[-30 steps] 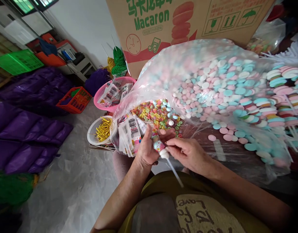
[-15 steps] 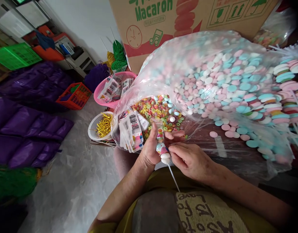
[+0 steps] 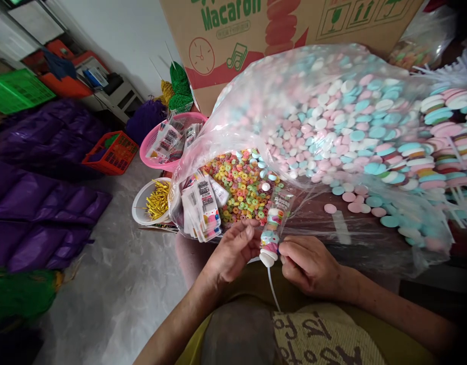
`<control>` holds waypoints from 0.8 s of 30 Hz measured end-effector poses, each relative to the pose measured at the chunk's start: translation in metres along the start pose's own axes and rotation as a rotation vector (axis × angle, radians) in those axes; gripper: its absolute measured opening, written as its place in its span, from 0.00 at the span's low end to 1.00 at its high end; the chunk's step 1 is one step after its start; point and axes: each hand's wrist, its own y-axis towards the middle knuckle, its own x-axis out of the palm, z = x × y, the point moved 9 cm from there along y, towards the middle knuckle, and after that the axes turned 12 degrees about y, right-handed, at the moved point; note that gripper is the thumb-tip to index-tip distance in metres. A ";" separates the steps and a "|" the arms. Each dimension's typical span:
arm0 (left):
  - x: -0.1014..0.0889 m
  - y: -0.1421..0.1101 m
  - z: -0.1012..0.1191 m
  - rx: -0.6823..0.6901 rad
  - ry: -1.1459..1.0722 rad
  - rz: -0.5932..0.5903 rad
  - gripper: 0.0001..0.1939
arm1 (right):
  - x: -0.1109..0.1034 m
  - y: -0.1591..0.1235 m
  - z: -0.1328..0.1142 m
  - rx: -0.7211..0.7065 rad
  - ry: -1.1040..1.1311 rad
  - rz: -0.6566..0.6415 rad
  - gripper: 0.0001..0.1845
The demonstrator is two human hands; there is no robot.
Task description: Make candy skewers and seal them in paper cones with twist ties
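Between my hands, low over my lap, is a marshmallow skewer (image 3: 268,258) partly inside a clear printed wrapper (image 3: 282,203). Stacked coloured candies show through the film. White pieces stick out of the lower end, with a thin white stick (image 3: 272,289) running down towards my apron. My left hand (image 3: 233,248) is at the wrapper's left side, its fingers curled against it and partly hidden behind. My right hand (image 3: 311,263) pinches the wrapper's right edge near the bottom, fingers folded in. Flat printed wrappers (image 3: 203,208) lie in a stack just beyond my left hand.
Ring candies (image 3: 241,187) lie in front, beside a big clear bag of pastel discs (image 3: 324,116). Assembled skewers (image 3: 423,167) lie at right. A pink basket (image 3: 148,144), a white bowl (image 3: 138,208) of gold ties and a cardboard box (image 3: 218,76) stand around.
My left hand has loosened its wrap around the packet and shifted left. The wrapped skewer now shows more fully and sits slightly farther right. The view has shifted a little.
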 end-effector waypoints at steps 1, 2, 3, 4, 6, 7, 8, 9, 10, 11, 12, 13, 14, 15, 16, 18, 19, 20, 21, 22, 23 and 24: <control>-0.003 -0.007 -0.002 -0.010 0.047 0.002 0.18 | 0.000 0.001 -0.001 0.000 0.005 0.001 0.10; -0.004 -0.014 -0.005 -0.031 0.080 -0.011 0.18 | 0.000 0.002 -0.002 -0.007 0.011 -0.001 0.10; -0.002 -0.019 -0.007 -0.055 0.097 -0.033 0.18 | -0.001 0.003 -0.002 -0.008 0.022 -0.002 0.10; 0.000 -0.023 -0.009 -0.070 0.098 -0.058 0.19 | -0.001 0.005 -0.002 -0.001 0.039 0.007 0.10; 0.008 -0.028 -0.008 -0.064 0.075 -0.107 0.22 | -0.005 0.007 0.002 0.045 0.068 0.043 0.10; 0.013 -0.028 -0.007 -0.043 0.063 -0.124 0.23 | -0.007 0.008 0.004 0.068 0.069 0.058 0.10; 0.016 -0.028 -0.005 -0.012 0.055 -0.132 0.24 | -0.008 0.009 0.005 0.080 0.062 0.061 0.10; 0.019 -0.027 -0.003 0.020 0.054 -0.132 0.24 | -0.009 0.010 0.005 0.079 0.048 0.056 0.10; 0.020 -0.025 -0.002 0.054 0.057 -0.125 0.23 | -0.009 0.010 0.003 0.068 0.031 0.043 0.10; 0.022 -0.024 0.000 0.091 0.061 -0.112 0.22 | -0.009 0.011 0.001 0.052 0.015 0.028 0.10; 0.023 -0.023 0.001 0.128 0.067 -0.098 0.20 | -0.009 0.012 -0.001 0.030 -0.001 0.017 0.10; 0.024 -0.022 0.002 0.159 0.071 -0.085 0.19 | -0.010 0.013 -0.003 0.007 -0.014 0.010 0.10; 0.025 -0.021 0.003 0.186 0.076 -0.072 0.18 | -0.010 0.014 -0.005 -0.013 -0.025 0.000 0.11; 0.026 -0.020 0.004 0.206 0.079 -0.055 0.17 | -0.011 0.015 -0.006 -0.031 -0.032 -0.007 0.11; 0.025 -0.019 0.005 0.223 0.082 -0.030 0.16 | -0.011 0.016 -0.007 -0.041 -0.032 -0.015 0.11; 0.024 -0.018 0.006 0.241 0.087 0.035 0.14 | -0.011 0.018 -0.005 -0.039 -0.018 -0.026 0.11; 0.022 -0.018 0.007 0.244 0.090 0.070 0.14 | -0.011 0.018 -0.003 -0.032 -0.006 -0.031 0.11; 0.021 -0.017 0.007 0.243 0.093 0.105 0.14 | -0.010 0.019 -0.001 -0.024 0.007 -0.036 0.11; 0.020 -0.017 0.007 0.243 0.098 0.136 0.14 | -0.009 0.019 0.001 -0.017 0.019 -0.040 0.11; 0.018 -0.017 0.007 0.243 0.103 0.164 0.15 | -0.008 0.019 0.002 -0.013 0.028 -0.043 0.11; 0.017 -0.017 0.006 0.244 0.110 0.193 0.15 | -0.007 0.018 0.003 -0.010 0.034 -0.044 0.11; 0.015 -0.017 0.006 0.244 0.117 0.220 0.15 | -0.006 0.017 0.004 -0.007 0.039 -0.044 0.10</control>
